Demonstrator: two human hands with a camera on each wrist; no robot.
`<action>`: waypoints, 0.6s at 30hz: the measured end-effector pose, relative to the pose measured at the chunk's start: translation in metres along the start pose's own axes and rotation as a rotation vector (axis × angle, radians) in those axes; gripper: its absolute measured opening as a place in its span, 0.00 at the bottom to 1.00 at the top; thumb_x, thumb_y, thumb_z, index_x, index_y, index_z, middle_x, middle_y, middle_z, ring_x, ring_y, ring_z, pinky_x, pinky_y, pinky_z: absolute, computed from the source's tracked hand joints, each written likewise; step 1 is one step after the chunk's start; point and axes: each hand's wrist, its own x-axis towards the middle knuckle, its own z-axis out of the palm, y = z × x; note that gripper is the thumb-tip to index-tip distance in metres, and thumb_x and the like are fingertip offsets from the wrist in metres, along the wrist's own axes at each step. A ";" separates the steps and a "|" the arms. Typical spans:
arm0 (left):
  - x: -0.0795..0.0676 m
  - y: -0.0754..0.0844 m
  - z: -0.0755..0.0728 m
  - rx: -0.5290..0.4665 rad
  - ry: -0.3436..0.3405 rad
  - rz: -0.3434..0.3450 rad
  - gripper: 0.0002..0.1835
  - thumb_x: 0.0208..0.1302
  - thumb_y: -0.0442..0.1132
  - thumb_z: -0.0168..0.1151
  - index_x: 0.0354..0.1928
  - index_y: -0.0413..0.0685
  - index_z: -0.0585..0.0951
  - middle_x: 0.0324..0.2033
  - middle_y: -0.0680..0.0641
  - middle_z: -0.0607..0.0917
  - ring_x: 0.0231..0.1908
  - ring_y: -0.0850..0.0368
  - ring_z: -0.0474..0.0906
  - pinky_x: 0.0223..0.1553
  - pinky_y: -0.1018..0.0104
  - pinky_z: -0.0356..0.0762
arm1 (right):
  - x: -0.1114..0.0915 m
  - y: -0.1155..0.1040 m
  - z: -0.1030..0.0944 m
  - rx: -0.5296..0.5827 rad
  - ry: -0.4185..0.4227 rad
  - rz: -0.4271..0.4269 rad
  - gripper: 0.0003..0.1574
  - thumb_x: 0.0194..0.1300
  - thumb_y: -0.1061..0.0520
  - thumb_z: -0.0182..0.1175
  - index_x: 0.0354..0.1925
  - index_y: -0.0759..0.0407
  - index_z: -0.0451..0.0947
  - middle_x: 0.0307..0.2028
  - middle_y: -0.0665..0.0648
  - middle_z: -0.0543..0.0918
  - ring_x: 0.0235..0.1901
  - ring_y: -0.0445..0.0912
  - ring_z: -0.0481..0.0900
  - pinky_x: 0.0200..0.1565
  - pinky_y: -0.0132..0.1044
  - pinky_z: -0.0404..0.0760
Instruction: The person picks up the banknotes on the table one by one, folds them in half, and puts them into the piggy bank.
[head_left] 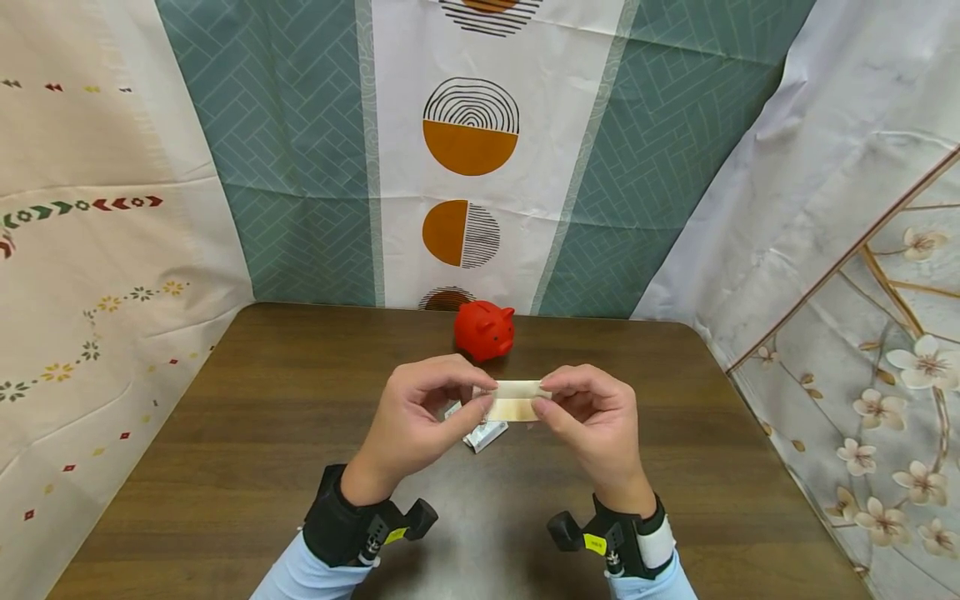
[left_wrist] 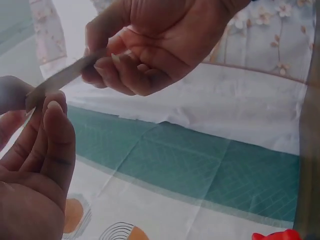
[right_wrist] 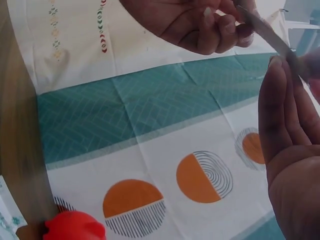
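Observation:
A small cream-coloured strip (head_left: 513, 402), with a crease running along its length, is held stretched between both hands over the middle of the table. My left hand (head_left: 423, 412) pinches its left end between thumb and index finger. At the other end, the thumb and index finger of my right hand (head_left: 596, 421) pinch it the same way. From the left wrist the strip (left_wrist: 65, 77) shows edge-on, thin and slightly bowed. Below the hands a white printed packet (head_left: 487, 435) lies on the table, partly hidden by the left hand and the strip.
A red piggy bank (head_left: 483, 331) stands just beyond the hands, towards the back of the brown wooden table (head_left: 300, 367). Patterned cloths hang behind the table and along both sides. Each wrist wears a black strap with a small camera.

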 end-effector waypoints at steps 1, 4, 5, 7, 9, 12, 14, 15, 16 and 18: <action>0.000 0.000 0.000 0.017 -0.004 0.001 0.12 0.48 0.19 0.59 0.37 0.32 0.78 0.28 0.42 0.80 0.24 0.56 0.71 0.19 0.66 0.74 | 0.001 -0.002 0.001 -0.026 0.001 0.004 0.13 0.58 0.67 0.64 0.41 0.71 0.76 0.30 0.64 0.79 0.21 0.50 0.76 0.24 0.34 0.80; -0.001 -0.001 0.000 0.063 -0.025 0.007 0.14 0.47 0.17 0.60 0.38 0.33 0.78 0.28 0.44 0.80 0.24 0.58 0.70 0.18 0.66 0.73 | 0.004 -0.006 0.007 -0.089 -0.023 -0.019 0.13 0.58 0.66 0.64 0.43 0.70 0.76 0.29 0.62 0.80 0.18 0.46 0.74 0.19 0.30 0.75; 0.000 -0.001 0.000 0.082 -0.034 0.010 0.14 0.47 0.17 0.61 0.38 0.34 0.79 0.28 0.45 0.80 0.23 0.58 0.70 0.18 0.66 0.73 | 0.006 -0.007 0.009 -0.100 -0.044 -0.035 0.12 0.59 0.66 0.64 0.42 0.69 0.77 0.28 0.61 0.80 0.18 0.45 0.73 0.17 0.29 0.73; 0.000 -0.003 0.001 0.109 -0.057 0.027 0.12 0.48 0.18 0.61 0.36 0.36 0.79 0.27 0.47 0.80 0.24 0.59 0.70 0.17 0.66 0.72 | 0.009 -0.007 0.012 -0.114 -0.088 -0.075 0.09 0.59 0.66 0.64 0.39 0.68 0.79 0.28 0.60 0.80 0.19 0.43 0.71 0.15 0.29 0.69; 0.001 -0.004 0.003 0.137 -0.073 0.043 0.10 0.49 0.19 0.62 0.34 0.37 0.80 0.26 0.49 0.79 0.24 0.59 0.70 0.17 0.66 0.72 | 0.011 -0.006 0.016 -0.115 -0.132 -0.118 0.06 0.59 0.67 0.63 0.37 0.67 0.80 0.28 0.60 0.80 0.20 0.43 0.70 0.14 0.30 0.67; 0.002 -0.006 0.005 0.173 -0.082 0.068 0.04 0.55 0.24 0.62 0.32 0.39 0.80 0.26 0.51 0.79 0.24 0.61 0.70 0.18 0.67 0.70 | 0.013 -0.005 0.019 -0.135 -0.153 -0.167 0.05 0.60 0.67 0.62 0.37 0.66 0.81 0.28 0.59 0.81 0.22 0.44 0.73 0.16 0.30 0.68; 0.001 -0.006 0.006 0.187 -0.076 0.077 0.02 0.57 0.26 0.62 0.31 0.39 0.80 0.26 0.51 0.79 0.24 0.61 0.70 0.18 0.68 0.69 | 0.013 -0.004 0.019 -0.144 -0.148 -0.188 0.04 0.61 0.66 0.62 0.36 0.66 0.81 0.28 0.59 0.81 0.22 0.44 0.73 0.16 0.30 0.69; 0.001 -0.005 0.006 0.193 -0.071 0.079 0.02 0.57 0.27 0.62 0.31 0.39 0.80 0.26 0.51 0.79 0.24 0.61 0.71 0.18 0.68 0.70 | 0.013 -0.005 0.019 -0.147 -0.142 -0.195 0.04 0.61 0.65 0.62 0.36 0.66 0.80 0.28 0.59 0.81 0.22 0.44 0.73 0.16 0.30 0.69; 0.001 -0.005 0.007 0.198 -0.065 0.079 0.02 0.57 0.27 0.62 0.31 0.38 0.80 0.26 0.51 0.79 0.24 0.61 0.71 0.19 0.68 0.71 | 0.013 -0.005 0.019 -0.148 -0.137 -0.201 0.04 0.61 0.65 0.62 0.36 0.66 0.80 0.28 0.59 0.81 0.22 0.44 0.73 0.16 0.30 0.70; 0.001 -0.004 0.007 0.202 -0.054 0.080 0.03 0.55 0.25 0.62 0.31 0.38 0.80 0.26 0.50 0.80 0.25 0.61 0.72 0.19 0.68 0.72 | 0.012 -0.004 0.018 -0.139 -0.130 -0.207 0.05 0.62 0.64 0.62 0.36 0.67 0.80 0.27 0.60 0.80 0.22 0.44 0.73 0.16 0.30 0.70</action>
